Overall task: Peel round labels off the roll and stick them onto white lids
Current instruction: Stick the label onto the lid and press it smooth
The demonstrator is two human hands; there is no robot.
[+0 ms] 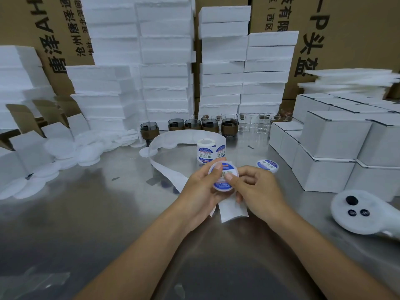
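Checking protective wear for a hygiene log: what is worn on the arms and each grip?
The left forearm and right forearm are bare to the frame edge: no sleeves, watch or bracelet. Left grip and right grip show no gloves or rings.

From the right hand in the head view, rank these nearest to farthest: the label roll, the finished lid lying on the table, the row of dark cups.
1. Finished lid, just beyond the right hand, slightly right.
2. Label roll, beyond it and to the left.
3. Dark cups, back row by the foam stacks.
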